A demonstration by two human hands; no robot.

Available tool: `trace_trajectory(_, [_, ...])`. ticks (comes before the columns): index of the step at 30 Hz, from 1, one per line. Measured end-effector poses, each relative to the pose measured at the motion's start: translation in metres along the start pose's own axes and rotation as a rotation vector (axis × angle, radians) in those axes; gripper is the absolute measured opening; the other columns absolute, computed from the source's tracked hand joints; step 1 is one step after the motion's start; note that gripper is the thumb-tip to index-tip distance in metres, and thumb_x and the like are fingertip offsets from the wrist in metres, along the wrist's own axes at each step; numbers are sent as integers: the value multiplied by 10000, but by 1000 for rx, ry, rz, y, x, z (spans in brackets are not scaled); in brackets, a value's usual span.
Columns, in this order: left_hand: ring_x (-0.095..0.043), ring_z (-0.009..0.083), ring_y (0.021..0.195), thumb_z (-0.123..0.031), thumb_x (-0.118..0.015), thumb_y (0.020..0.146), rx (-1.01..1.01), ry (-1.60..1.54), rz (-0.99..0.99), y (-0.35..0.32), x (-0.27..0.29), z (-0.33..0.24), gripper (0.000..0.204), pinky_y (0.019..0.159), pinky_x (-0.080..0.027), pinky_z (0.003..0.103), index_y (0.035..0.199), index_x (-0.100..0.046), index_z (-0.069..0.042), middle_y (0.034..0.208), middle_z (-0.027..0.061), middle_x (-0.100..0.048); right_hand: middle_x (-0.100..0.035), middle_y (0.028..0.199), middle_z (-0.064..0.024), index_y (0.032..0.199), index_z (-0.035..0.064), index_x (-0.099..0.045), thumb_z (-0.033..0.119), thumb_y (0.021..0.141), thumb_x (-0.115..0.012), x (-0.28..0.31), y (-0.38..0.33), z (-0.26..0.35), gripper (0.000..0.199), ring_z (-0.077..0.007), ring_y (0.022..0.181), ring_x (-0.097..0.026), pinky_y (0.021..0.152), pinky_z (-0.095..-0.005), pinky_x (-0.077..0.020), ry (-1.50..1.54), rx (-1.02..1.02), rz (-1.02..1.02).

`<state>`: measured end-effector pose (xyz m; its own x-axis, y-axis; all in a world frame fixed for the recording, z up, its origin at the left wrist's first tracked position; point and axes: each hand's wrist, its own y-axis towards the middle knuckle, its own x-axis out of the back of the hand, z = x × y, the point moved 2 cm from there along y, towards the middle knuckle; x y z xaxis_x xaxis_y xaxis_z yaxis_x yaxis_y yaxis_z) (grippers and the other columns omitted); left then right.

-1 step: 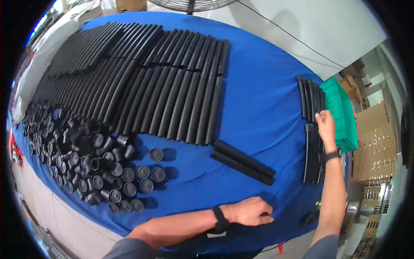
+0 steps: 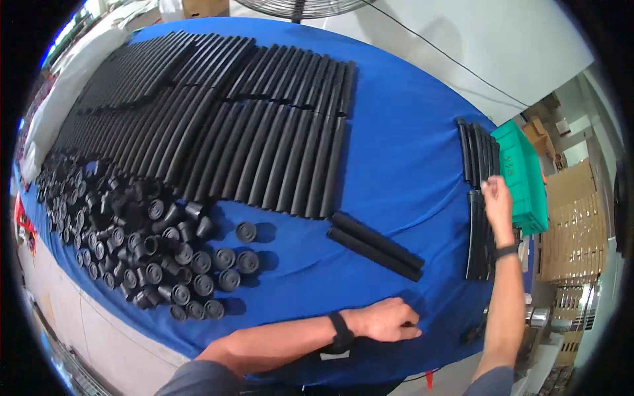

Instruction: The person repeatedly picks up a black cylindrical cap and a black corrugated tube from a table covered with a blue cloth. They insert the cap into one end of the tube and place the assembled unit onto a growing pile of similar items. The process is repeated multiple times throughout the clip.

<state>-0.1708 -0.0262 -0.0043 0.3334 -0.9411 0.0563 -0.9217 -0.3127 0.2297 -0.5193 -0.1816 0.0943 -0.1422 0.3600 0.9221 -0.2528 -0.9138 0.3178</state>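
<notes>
My left hand (image 2: 388,319) hovers low over the front of the blue cloth, its fingers curled in and nothing visible between them. At the right side my right hand (image 2: 499,202) reaches over a bundle of black tubes (image 2: 477,237). Its thumb and fingers are pinched together close to the tubes' upper ends; whatever is between them is too small or hidden. A second row of black tubes (image 2: 473,152) lies just beyond that hand. Between my hands, two loose black tubes (image 2: 375,245) rest side by side at a slant.
Long rows of black tubes (image 2: 277,158) cover the table's far left. In front of them spreads a pile of black round caps (image 2: 152,264). A green crate (image 2: 522,175) stands at the right edge of the blue cloth (image 2: 403,138). A fan (image 2: 297,8) is at the back.
My right hand has come slightly down toward me beside the tubes. The left hand keeps its curled shape, and the whole view has shifted a little.
</notes>
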Motion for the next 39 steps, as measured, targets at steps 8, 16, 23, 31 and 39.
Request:
trace_trajectory(8, [-634, 212, 525, -308, -659, 993, 143, -143, 20, -4, 0, -14, 449, 517, -493, 375, 686, -598, 13, 575, 119, -595, -624, 919, -44, 1159, 1, -624, 110, 1007, -590, 38, -266, 99, 190, -110, 734, -587, 634, -275, -509, 680, -445, 71])
trace_trajectory(16, [-672, 314, 704, -292, -668, 952, 13, 313, -217, -11, -4, -24, 299, 657, -535, 427, 878, -714, -6, 778, 170, -680, -598, 915, -25, 1101, 16, -626, 15, 957, -632, 6, -378, 124, 143, -121, 766, -575, 712, -286, -497, 1201, -665, -56])
trace_trajectory(23, [-417, 432, 1409, -378, -729, 884, -150, 1083, -360, -41, 34, -57, 685, 1162, -368, 492, 1402, -505, 11, 1472, 256, -475, -657, 1034, -90, 1153, 24, -622, 80, 973, -654, 6, -380, 120, 192, -195, 921, -650, 853, -344, -543, 1648, -671, -83])
trace_trajectory(31, [-517, 359, 1316, -202, -669, 897, 122, 1403, -141, -77, 34, -67, 577, 1175, -333, 559, 1440, -528, -68, 1367, 177, -564, -665, 1181, -140, 1248, 16, -609, 126, 1004, -588, -5, -390, 96, 269, -254, 1113, -636, 1019, -412, -519, 2060, -543, -132])
trace_trajectory(39, [-607, 321, 1084, -79, -605, 839, 163, 1389, -46, -88, 36, -55, 334, 1100, -417, 510, 1171, -644, -78, 1047, 116, -601, -562, 1423, -204, 1390, -23, -524, 234, 1025, -568, -2, -384, 100, 448, -324, 1347, -523, 1161, -470, -411, 2132, -453, -113])
